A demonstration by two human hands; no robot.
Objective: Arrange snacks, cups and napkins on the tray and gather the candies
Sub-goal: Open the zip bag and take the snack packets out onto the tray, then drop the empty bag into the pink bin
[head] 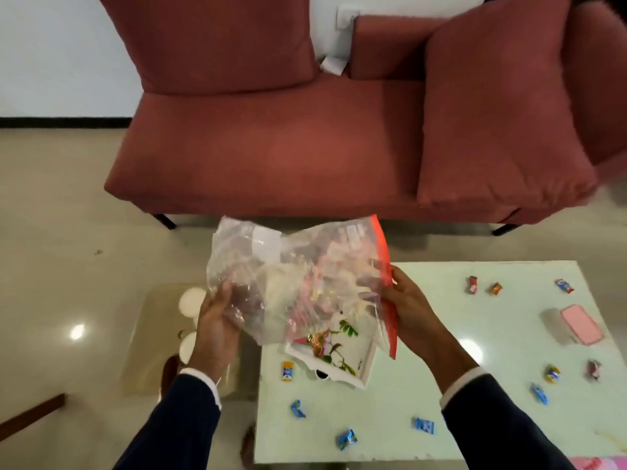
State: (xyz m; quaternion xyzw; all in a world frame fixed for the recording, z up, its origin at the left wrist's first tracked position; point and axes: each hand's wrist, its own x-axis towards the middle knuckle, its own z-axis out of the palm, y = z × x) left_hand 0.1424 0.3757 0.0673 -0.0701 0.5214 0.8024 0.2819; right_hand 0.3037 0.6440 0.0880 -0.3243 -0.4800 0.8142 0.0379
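Both grips clamp the zip bag [298, 279], left hand [217, 320] low, right hand [410, 313] at its seal; tipped, snacks could spill past the bench [390, 401] edge.

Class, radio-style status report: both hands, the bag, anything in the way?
Left hand and right hand both grip the clear zip bag, held above the white tray. Wrapped candies scattered loose on the table. Nothing blocking.

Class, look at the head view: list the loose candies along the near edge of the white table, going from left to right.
Left to right: blue candy at the left → blue candy nearest the edge → blue candy in the middle → blue candy on the right. All lie apart on the white table.
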